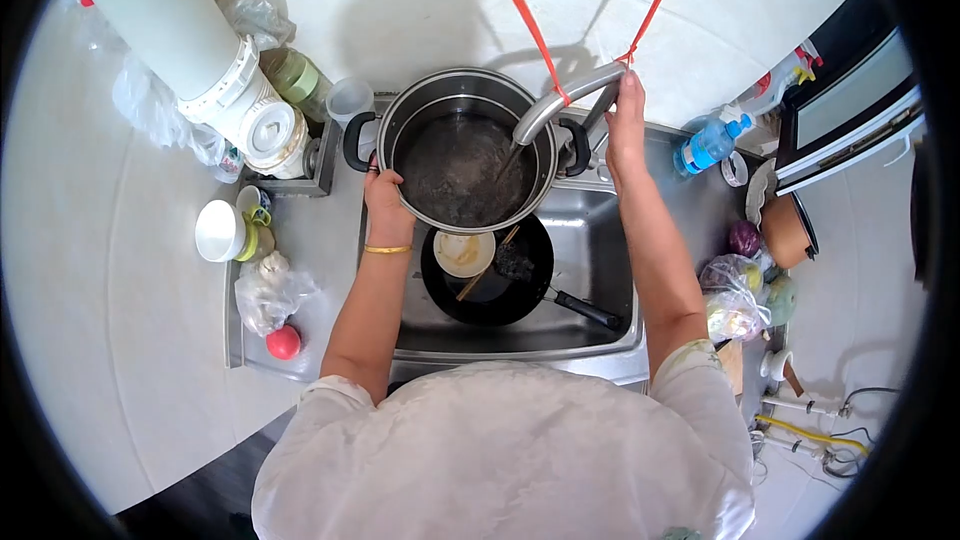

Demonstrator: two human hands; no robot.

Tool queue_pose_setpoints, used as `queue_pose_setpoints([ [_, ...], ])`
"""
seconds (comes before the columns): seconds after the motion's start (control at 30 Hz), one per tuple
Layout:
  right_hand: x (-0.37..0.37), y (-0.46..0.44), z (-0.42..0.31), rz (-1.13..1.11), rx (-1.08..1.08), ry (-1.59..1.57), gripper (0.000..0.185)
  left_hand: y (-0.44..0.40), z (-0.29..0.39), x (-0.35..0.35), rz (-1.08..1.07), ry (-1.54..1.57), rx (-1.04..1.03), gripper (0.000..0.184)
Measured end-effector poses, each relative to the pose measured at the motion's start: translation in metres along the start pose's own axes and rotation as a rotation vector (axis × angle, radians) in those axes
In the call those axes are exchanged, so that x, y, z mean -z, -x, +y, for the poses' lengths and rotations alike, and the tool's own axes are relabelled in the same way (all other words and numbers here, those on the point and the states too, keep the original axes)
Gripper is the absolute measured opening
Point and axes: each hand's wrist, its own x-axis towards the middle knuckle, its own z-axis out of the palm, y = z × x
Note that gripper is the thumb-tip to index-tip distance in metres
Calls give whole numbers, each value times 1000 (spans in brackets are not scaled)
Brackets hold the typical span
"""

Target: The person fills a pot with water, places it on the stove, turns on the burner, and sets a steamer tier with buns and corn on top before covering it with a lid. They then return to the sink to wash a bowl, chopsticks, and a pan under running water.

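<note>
- Firstly, a black pan (440, 285) is seen in the sink (605, 290), on the near side.
- Beyond it, the pot (460, 90) is located over the far part of the sink, with water (450, 165) inside; its near-left wall is gripped by the left hand (385, 195), thumb at the rim, other fingers mostly hidden.
- Probably it is stiff, heavy with water and slippery when wet; it is best grasped by both black handles (575, 147) and kept level.
- The spout (545, 118) is touched by the right hand (626, 130), fingers close together; whether they are wrapped around cannot be told.
</note>
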Motion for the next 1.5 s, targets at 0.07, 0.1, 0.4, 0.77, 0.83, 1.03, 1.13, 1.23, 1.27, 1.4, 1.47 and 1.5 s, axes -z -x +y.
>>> queue_pose_setpoints([
  [0.07,-12,4,-3,-5,204,163,77,6,0,-5,44,3,-16,49],
  [0.1,-16,7,-4,0,235,129,76,8,-1,-5,66,4,-22,49],
  [0.4,-8,13,-3,-48,186,167,72,-4,-8,17,13,-76,-25,47],
  [0.77,63,213,231,-525,-143,804,25,-5,-6,12,75,-45,3,44],
  [0.83,45,229,220,-762,-57,1067,32,-9,-6,14,90,-69,19,43],
  [1.03,8,233,232,-920,156,1274,41,-6,1,0,150,-106,61,41],
  [1.13,2,232,253,-984,448,1246,29,-9,1,4,143,-134,84,41],
  [1.23,-4,220,275,-1101,529,1321,18,0,1,-6,211,-105,81,41],
  [1.27,-6,218,281,-1144,490,1355,17,0,0,-5,218,-123,70,42],
  [1.4,-13,228,277,-1393,571,1334,16,-3,3,-1,191,-129,108,42],
  [1.47,-19,240,254,-1235,420,1128,14,-6,4,1,157,-83,152,42],
  [1.5,-23,251,248,-1160,279,1036,15,-5,4,0,177,-74,166,42],
])
